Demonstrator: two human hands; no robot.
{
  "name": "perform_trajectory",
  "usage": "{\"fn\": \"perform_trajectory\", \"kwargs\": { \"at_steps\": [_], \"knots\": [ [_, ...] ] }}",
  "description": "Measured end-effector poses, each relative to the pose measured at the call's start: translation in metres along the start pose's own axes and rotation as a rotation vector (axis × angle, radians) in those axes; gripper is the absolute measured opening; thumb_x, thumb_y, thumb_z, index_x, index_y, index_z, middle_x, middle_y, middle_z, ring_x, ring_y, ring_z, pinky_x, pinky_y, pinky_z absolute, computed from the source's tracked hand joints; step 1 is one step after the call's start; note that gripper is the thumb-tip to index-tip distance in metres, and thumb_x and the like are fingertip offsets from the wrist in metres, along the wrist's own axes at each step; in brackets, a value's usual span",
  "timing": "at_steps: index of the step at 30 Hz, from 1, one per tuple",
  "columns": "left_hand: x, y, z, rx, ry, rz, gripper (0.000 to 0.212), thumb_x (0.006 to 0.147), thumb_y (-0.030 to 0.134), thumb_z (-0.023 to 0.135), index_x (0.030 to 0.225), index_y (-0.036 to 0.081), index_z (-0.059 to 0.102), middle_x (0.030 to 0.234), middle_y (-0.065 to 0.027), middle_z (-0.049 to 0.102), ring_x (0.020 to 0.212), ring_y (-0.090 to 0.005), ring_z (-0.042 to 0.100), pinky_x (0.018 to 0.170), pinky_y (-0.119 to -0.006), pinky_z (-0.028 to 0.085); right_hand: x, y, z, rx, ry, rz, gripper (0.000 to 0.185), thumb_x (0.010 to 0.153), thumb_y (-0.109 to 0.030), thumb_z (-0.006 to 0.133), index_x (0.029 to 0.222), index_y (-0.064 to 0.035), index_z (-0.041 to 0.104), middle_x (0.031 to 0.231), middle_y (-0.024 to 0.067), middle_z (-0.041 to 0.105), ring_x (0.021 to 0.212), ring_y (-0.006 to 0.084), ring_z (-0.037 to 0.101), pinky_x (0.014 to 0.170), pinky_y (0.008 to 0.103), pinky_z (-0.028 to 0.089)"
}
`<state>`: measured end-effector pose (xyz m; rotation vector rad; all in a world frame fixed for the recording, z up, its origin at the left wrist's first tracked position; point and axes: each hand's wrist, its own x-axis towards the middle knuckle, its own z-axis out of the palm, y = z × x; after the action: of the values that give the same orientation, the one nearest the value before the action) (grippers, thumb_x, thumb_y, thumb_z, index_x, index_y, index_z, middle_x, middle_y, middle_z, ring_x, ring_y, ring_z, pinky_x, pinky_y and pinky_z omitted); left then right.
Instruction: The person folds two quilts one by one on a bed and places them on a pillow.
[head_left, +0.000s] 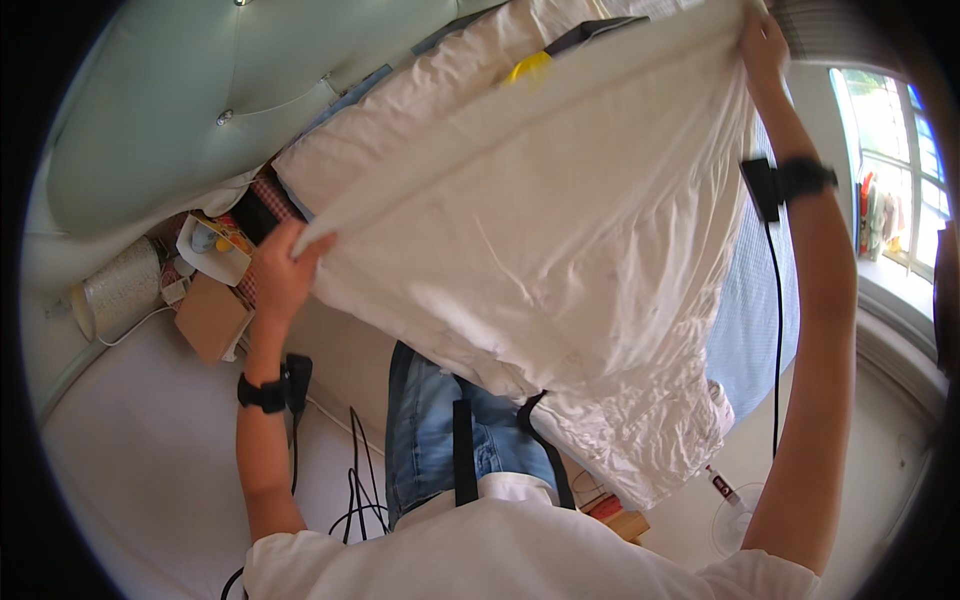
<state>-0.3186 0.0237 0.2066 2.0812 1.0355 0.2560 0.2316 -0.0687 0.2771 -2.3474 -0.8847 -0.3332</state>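
Observation:
A large white cloth (540, 210), like a sheet or thin quilt cover, is stretched between my two hands above a bed. My left hand (283, 266) pinches one corner at the left, close to the bedside items. At the upper right my right hand (763, 45) grips the cloth's other end with the arm reaching far forward. The lower part of the cloth hangs in wrinkled folds in front of my legs. Behind its raised edge lies pale bedding (420, 120), with a yellow item (529, 69) partly hidden by the cloth.
A tufted pale green headboard (165, 127) rises at the upper left. Beside it are a cylindrical lamp shade (120, 289), a cardboard box (212, 319) and an open white box (214, 247). Light blue bedding (750, 315) shows at right, near a window (892, 165). Black cables (356, 487) trail below.

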Motion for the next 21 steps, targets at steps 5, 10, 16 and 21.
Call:
{"fn": "perform_trajectory", "kwargs": {
  "at_steps": [5, 10, 16, 21],
  "knots": [
    [0.061, -0.009, 0.047, 0.113, 0.004, 0.048, 0.033, 0.070, 0.028, 0.053, 0.062, -0.002, 0.043, 0.063, -0.0153, 0.044, 0.055, -0.0279, 0.042, 0.051, -0.029, 0.035, 0.027, 0.043, 0.077, 0.748, -0.210, 0.228, 0.023, 0.078, -0.015, 0.042, 0.095, 0.0000, 0.043, 0.075, 0.0081, 0.051, 0.062, 0.0155, 0.050, 0.053, 0.0248, 0.041],
    [0.059, -0.068, 0.068, 0.237, -0.075, -0.070, 0.037, 0.072, 0.034, 0.050, 0.067, -0.002, 0.044, 0.066, -0.0160, 0.046, 0.060, -0.0308, 0.044, 0.055, -0.031, 0.035, -0.144, -0.042, 0.074, 0.397, -0.509, 0.202, 0.036, 0.073, -0.011, 0.044, 0.108, -0.0060, 0.037, 0.095, 0.0175, 0.046, 0.090, 0.0226, 0.044, 0.074, 0.0289, 0.035],
    [0.053, -0.083, 0.087, 0.245, -0.145, 0.077, 0.037, 0.072, 0.035, 0.048, 0.075, -0.002, 0.047, 0.068, -0.0185, 0.048, 0.066, -0.0345, 0.045, 0.059, -0.034, 0.036, -0.328, 0.038, -0.004, 0.257, -0.379, 0.241, 0.043, 0.075, -0.017, 0.044, 0.114, -0.0061, 0.029, 0.112, 0.0154, 0.037, 0.100, 0.0264, 0.040, 0.083, 0.0320, 0.032],
    [0.041, -0.052, 0.087, 0.035, -0.283, -0.110, 0.033, 0.072, 0.029, 0.051, 0.081, -0.003, 0.052, 0.071, -0.0096, 0.055, 0.065, -0.0115, 0.047, 0.062, -0.025, 0.038, -0.462, 0.083, -0.020, 0.128, -0.285, 0.985, 0.053, 0.070, -0.022, 0.044, 0.114, 0.0028, 0.028, 0.117, 0.0179, 0.029, 0.110, 0.0256, 0.027, 0.090, 0.0301, 0.021]
  ]
}}
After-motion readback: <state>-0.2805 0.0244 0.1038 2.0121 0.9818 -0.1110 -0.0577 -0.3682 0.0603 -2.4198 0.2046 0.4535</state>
